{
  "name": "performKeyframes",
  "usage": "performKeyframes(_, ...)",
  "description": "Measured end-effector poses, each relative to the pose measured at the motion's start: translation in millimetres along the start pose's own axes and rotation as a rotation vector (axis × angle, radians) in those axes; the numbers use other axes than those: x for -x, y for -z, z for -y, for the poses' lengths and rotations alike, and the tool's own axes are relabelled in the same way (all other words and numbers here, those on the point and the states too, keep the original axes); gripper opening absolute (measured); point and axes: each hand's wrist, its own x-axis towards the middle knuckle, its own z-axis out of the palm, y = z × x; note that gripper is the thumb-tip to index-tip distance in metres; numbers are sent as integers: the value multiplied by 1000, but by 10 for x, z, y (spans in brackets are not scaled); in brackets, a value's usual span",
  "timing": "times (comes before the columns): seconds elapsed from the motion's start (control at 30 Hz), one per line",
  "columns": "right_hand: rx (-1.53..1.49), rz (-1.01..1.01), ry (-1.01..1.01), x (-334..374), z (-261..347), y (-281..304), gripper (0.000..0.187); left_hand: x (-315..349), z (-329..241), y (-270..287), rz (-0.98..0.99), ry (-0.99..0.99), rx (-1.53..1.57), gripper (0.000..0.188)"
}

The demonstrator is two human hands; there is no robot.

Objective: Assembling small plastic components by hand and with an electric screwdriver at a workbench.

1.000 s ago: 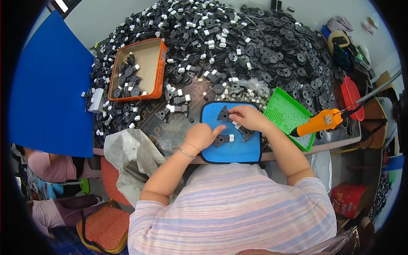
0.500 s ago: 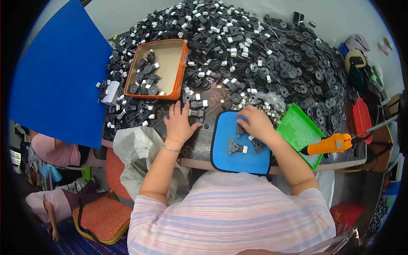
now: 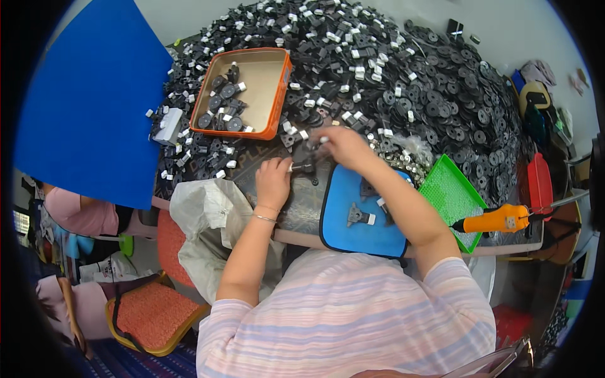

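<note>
My left hand (image 3: 273, 184) is closed, thumb and forefinger pinching the white end of a black plastic part (image 3: 305, 166) above the dark tabletop. Close to it, my right hand (image 3: 346, 148) has its fingers bent together around another black part with a white tip; motion smears this one. Below my right forearm lies a blue mat (image 3: 341, 214) with black edging. It carries a black part with a white end (image 3: 360, 215) and others partly covered by the forearm.
A large heap of black parts with white ends (image 3: 328, 57) fills the back, beside black discs (image 3: 463, 94). An orange-rimmed tin (image 3: 277, 101) holds several assembled parts. A green tray (image 3: 455, 183) and an orange electric screwdriver (image 3: 495, 219) are at right; a blue panel (image 3: 94, 107) stands left.
My right hand has left the mat, moving up and left toward my left hand. My left hand has gone from spread fingers to a pinch on a black plastic part.
</note>
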Motion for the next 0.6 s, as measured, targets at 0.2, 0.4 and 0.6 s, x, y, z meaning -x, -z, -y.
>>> performKeyframes(0.2,-812,-133,-355,1088,201,806,24,83,-138,205,44,347,592,16)
performKeyframes(0.4,-868,206,-780,2246,257,758,21,58,-490,476,664,768,1496,22)
performKeyframes(0.6,-226,138,-694,2277,499,679,26,-176,-536,210,1153,748,1261,32)
